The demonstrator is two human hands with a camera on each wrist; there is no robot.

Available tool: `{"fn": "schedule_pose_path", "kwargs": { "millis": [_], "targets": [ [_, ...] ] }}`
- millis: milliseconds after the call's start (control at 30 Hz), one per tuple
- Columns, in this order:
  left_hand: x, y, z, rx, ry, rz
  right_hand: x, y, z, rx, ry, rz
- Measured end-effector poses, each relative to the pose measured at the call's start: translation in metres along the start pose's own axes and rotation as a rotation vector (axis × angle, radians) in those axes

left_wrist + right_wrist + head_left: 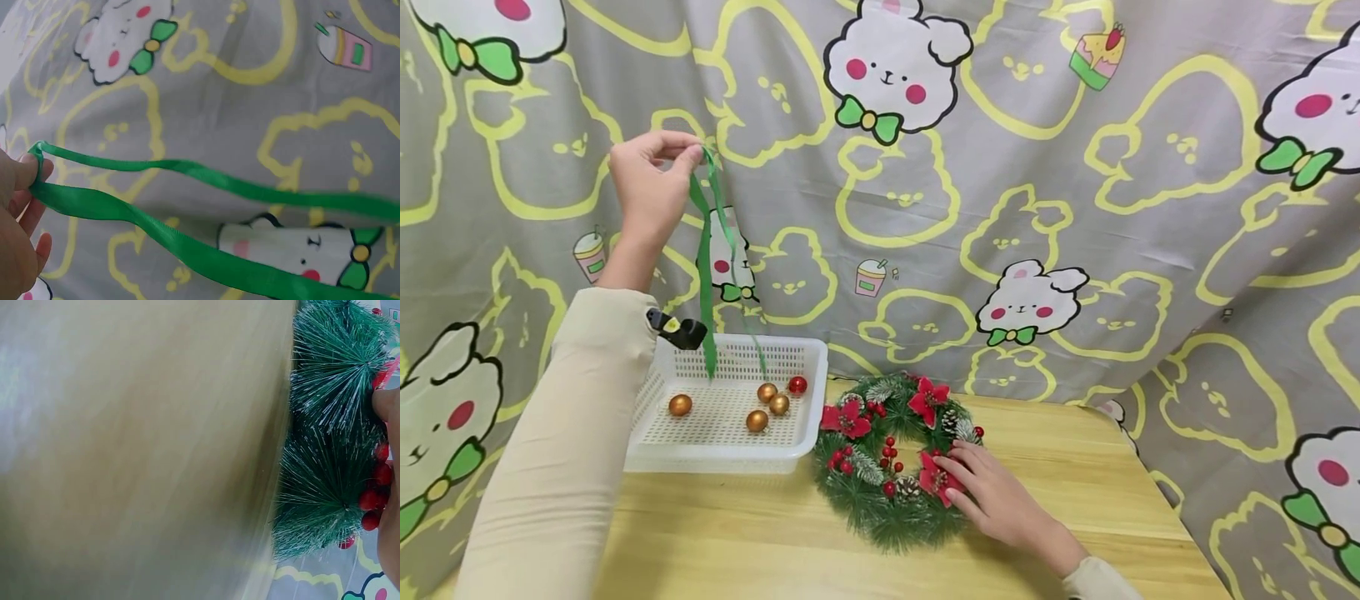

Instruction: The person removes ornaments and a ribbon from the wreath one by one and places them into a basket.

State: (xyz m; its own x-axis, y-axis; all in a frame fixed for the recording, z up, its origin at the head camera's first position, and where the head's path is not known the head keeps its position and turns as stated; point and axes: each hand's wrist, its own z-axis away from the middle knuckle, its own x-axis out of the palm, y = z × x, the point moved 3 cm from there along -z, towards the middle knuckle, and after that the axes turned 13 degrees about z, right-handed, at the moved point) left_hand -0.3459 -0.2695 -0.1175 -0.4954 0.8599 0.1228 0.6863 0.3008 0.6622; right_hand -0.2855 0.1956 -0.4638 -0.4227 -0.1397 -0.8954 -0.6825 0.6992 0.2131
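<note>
High over the basket, my left hand (655, 179) pinches a green ribbon (705, 275) between thumb and fingertips. The ribbon is folded there, and its two tails hang down toward the basket. In the left wrist view both strands of the ribbon (206, 253) stretch away from the fingertips. A green Christmas wreath (891, 521) with red flowers, berries and pine cones lies on the table. My right hand (996, 496) rests on its right side, fingers laid over a red flower (936, 477). The right wrist view shows the wreath's bristly needles (331, 481) beside the hand.
Left of the wreath stands a white plastic basket (722, 457), right up against it. Inside are several gold balls (681, 405) and a red ball (797, 385). A patterned grey curtain (917, 208) hangs behind the wooden table (737, 533).
</note>
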Motion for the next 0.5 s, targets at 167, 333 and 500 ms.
{"fn": "schedule_pose_path", "kwargs": {
  "millis": [167, 333, 500],
  "targets": [
    [-0.007, -0.013, 0.008, -0.002, -0.022, -0.057, 0.000, 0.000, 0.000, 0.009, -0.025, -0.018],
    [-0.014, -0.022, 0.014, -0.006, -0.031, -0.104, 0.000, -0.001, 0.000, 0.007, -0.007, -0.029],
    [-0.020, -0.026, 0.020, 0.007, -0.061, -0.151, 0.002, -0.001, 0.001, 0.005, 0.006, -0.024]
  ]
}}
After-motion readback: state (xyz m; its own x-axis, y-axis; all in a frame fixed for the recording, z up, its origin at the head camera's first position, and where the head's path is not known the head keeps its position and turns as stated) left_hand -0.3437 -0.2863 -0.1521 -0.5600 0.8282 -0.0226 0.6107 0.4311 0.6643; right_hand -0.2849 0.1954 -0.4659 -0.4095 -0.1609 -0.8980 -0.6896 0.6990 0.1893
